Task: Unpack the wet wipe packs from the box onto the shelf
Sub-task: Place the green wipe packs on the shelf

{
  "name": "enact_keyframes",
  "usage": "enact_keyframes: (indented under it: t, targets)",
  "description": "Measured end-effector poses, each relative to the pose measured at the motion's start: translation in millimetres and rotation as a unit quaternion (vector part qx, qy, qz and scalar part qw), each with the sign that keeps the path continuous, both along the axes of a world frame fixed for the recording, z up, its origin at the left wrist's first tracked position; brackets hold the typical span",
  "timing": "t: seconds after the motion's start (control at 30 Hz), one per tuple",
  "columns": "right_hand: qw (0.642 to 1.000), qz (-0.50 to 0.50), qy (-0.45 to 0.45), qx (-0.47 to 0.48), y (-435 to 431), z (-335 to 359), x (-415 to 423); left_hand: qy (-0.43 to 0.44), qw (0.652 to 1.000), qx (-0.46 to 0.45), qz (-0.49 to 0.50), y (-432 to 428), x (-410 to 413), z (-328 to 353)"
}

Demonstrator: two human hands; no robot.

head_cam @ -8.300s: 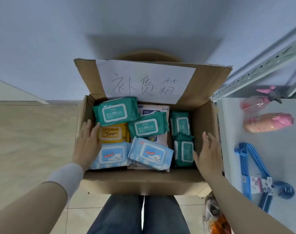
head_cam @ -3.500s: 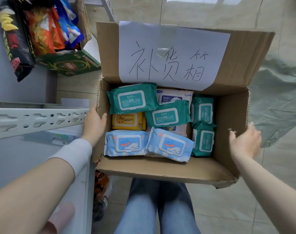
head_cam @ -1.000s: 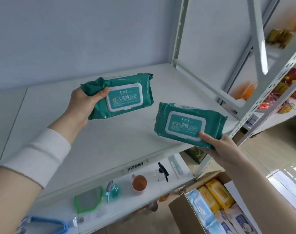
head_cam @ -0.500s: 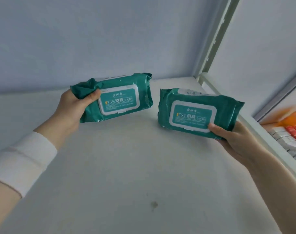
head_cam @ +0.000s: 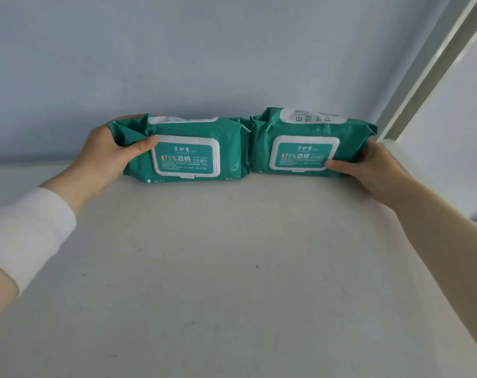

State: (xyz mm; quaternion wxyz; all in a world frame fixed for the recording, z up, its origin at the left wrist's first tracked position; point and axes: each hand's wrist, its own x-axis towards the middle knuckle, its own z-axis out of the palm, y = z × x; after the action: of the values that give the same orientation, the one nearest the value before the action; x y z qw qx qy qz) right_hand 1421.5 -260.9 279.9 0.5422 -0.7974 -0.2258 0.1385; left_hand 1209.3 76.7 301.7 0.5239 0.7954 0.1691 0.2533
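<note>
Two green wet wipe packs stand on edge, side by side, at the back of the white shelf [head_cam: 231, 268], their labels facing me. My left hand [head_cam: 106, 156] grips the left pack [head_cam: 187, 151] by its crimped left end, thumb on the front. My right hand [head_cam: 368, 166] grips the right pack [head_cam: 305, 145] at its right end, thumb on the lower front. The two packs touch in the middle and their lower edges rest on the shelf by the back wall. The box is out of view.
A pale blue wall [head_cam: 204, 64] runs right behind the packs. A white metal upright [head_cam: 433, 69] of the rack rises at the back right corner. The shelf surface in front of the packs stretches toward me.
Both hands have carried the packs away from me to the back of the shelf and stood them on edge against the wall, now touching each other.
</note>
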Motion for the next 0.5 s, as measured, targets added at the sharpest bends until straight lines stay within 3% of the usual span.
enact_keyframes:
  t: [0.3,0.4,0.5]
  targets:
    - [0.999,-0.033,-0.007,-0.037,14,4,-6,-0.023,0.999,-0.001,0.032,-7,-1,-4]
    - [0.991,-0.117,0.008,-0.065,16,10,-32,0.056,0.997,-0.016,0.058,-9,-12,0]
    - [0.958,-0.175,-0.041,-0.221,11,17,-72,0.21,0.975,0.052,0.056,-12,-34,2]
